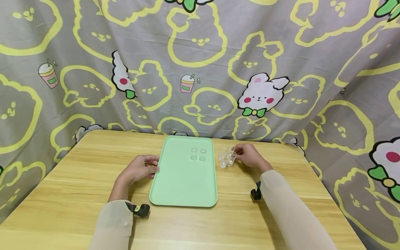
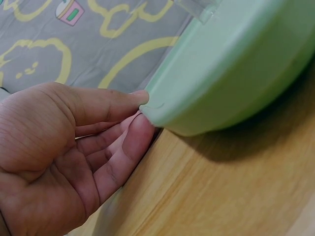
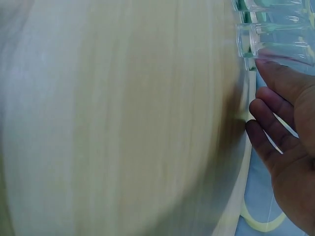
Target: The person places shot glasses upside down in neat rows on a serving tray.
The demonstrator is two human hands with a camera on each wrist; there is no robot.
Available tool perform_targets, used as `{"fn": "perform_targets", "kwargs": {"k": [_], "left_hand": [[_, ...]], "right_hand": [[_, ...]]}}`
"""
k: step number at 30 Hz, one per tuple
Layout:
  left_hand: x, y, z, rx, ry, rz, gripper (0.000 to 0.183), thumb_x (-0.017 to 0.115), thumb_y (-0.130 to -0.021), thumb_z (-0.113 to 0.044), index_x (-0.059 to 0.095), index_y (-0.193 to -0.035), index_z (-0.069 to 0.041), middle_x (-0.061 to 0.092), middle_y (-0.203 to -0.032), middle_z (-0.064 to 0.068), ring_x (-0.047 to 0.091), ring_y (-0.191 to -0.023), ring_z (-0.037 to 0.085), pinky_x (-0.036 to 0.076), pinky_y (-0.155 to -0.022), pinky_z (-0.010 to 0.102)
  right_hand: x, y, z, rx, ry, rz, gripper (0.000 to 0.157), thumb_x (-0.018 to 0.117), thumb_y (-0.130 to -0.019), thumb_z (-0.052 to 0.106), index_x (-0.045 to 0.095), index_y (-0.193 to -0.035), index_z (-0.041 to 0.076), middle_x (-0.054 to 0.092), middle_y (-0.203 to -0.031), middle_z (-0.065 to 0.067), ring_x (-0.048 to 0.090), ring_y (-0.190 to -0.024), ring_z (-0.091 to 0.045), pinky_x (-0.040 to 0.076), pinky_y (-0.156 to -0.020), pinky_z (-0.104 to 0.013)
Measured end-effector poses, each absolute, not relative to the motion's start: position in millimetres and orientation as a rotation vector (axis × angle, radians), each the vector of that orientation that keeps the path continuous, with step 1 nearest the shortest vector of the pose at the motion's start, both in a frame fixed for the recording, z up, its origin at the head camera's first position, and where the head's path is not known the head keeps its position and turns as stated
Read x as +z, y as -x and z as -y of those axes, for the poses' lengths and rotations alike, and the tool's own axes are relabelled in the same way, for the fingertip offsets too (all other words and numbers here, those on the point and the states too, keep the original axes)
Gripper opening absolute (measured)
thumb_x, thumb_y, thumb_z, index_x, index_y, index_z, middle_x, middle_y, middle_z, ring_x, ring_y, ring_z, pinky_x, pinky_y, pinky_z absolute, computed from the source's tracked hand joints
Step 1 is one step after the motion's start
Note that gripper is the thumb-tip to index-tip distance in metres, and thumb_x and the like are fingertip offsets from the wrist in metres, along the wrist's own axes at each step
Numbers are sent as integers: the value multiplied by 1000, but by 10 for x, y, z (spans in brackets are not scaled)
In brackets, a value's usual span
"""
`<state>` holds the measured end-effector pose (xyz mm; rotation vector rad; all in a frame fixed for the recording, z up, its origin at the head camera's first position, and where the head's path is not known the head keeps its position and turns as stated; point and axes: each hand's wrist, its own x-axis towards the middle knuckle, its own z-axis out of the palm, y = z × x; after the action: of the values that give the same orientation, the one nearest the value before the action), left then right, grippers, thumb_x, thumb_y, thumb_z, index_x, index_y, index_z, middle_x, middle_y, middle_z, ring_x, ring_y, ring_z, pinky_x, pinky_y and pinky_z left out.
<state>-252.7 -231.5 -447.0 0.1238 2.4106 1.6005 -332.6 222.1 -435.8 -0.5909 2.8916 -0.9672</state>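
Observation:
A light green tray (image 1: 178,184) lies on the wooden table. My left hand (image 1: 140,169) pinches its left rim; thumb and finger meet on the edge in the left wrist view. Several small clear cups (image 1: 193,158) stand in two rows on the tray's far right part. More clear cups (image 1: 223,161) stand in a cluster on the table, just right of the tray. At that cluster's right side my right hand (image 1: 250,156) pinches a clear cup (image 3: 280,39). The thumb (image 3: 275,73) touches the cup's side, and part of the grip is hidden behind the glass.
The wooden table (image 1: 78,194) reaches back to a grey patterned curtain (image 1: 200,100), which also hangs along the right side. Black wrist cameras are strapped to both sleeves (image 1: 114,218). The clustered cups stand close to the tray's right rim.

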Motion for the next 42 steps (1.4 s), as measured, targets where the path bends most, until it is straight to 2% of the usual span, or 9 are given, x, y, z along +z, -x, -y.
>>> {"fn": "perform_targets", "kwargs": {"k": [13,23,32,42], "left_hand": [[-4461,2514,2308,1592,-144,-2417,47,67,-97,-3,55,-141,6,57,-117,19,64,-94,24,62,-76,34],[-4473,2525,2316,1595,-163,-2424,49,67,-97,-4,53,-142,8,58,-119,19,63,-92,24,62,-76,36],[-4441,2504,2303,1595,-158,-2423,49,68,-97,-4,53,-142,8,57,-118,18,62,-91,24,62,-76,36],[-4447,2505,2302,1596,-164,-2429,48,68,-97,-4,53,-141,8,57,-117,18,62,-91,23,62,-76,36]], "right_hand": [[-4379,3383,-2188,-976,601,-2884,21,78,-92,11,74,-111,0,72,-96,-7,65,-89,-20,55,-81,-37],[-4410,3417,-2172,-1024,597,-2866,23,77,-91,4,75,-113,0,73,-98,-9,65,-89,-21,55,-82,-37],[-4400,3401,-2172,-1064,548,-2847,24,78,-91,7,75,-113,0,72,-98,-9,64,-90,-22,54,-82,-35],[-4376,3395,-2237,-1079,526,-2830,29,78,-93,15,72,-116,0,71,-101,-9,66,-95,-24,56,-89,-41]]}}
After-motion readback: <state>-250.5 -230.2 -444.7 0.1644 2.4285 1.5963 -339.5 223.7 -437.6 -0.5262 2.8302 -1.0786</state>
